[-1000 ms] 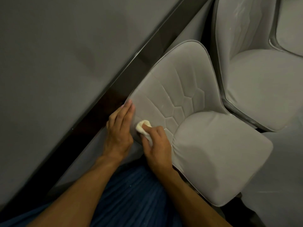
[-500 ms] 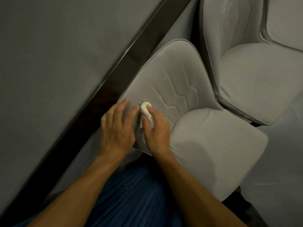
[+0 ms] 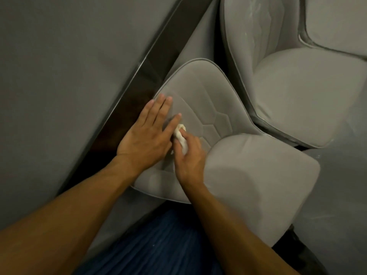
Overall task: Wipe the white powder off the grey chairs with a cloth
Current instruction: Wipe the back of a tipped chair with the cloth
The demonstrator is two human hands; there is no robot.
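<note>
Wiping step under way on the near grey chair [image 3: 248,175], at the quilted backrest by its left edge. Right hand [image 3: 188,155] has its fingers [image 3: 183,134] clenched round a wadded white cloth [image 3: 181,136], pressed against the fabric. Left hand [image 3: 148,133] lies flat, fingers spread and holding nothing, bracing the backrest just beside the cloth. Next probably calls for strokes along the seams. Second chair [image 3: 297,96] behind shows pale streaks, likely not yet wiped.
</note>
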